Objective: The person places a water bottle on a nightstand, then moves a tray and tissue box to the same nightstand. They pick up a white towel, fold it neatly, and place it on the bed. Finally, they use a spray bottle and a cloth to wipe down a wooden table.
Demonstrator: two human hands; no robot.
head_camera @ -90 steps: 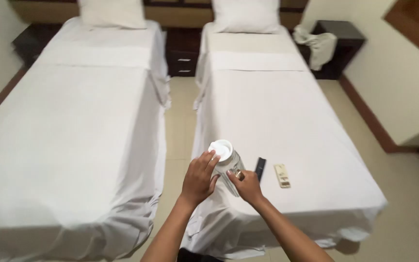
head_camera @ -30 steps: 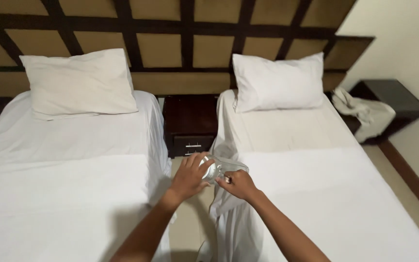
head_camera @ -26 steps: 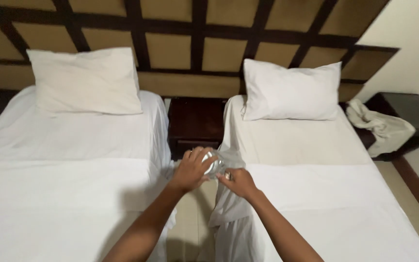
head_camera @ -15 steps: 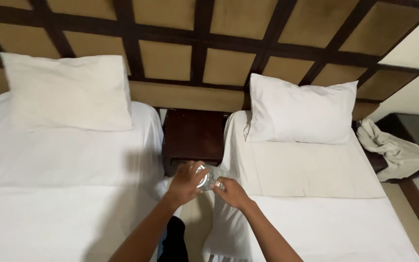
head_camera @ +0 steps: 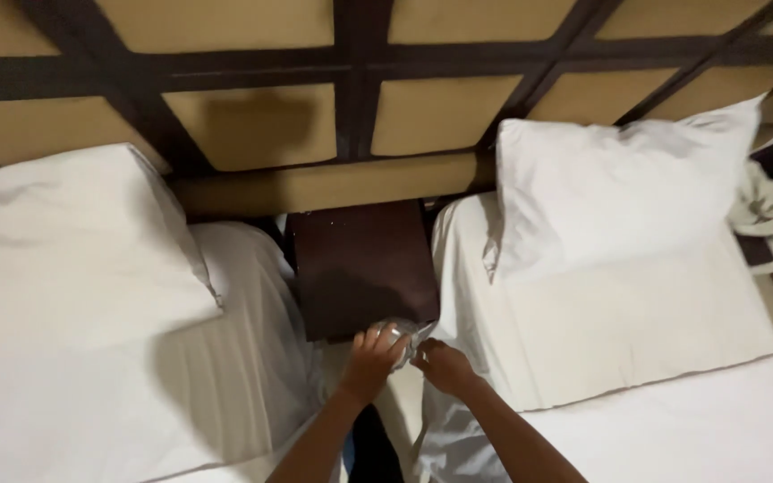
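Clear jar (head_camera: 397,338), both hands holding, contents unclear

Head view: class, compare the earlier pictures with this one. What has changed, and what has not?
The clear container in the left hand and right hand has travelled from the foot of the right bed to the dark nightstand. Both hands kept hold of it; beds and pillows stayed put.

You see two white beds (head_camera: 655,420), each with a white pillow (head_camera: 619,179), a dark wooden nightstand (head_camera: 360,264) between them, and a tan panelled headboard wall (head_camera: 261,121) behind.
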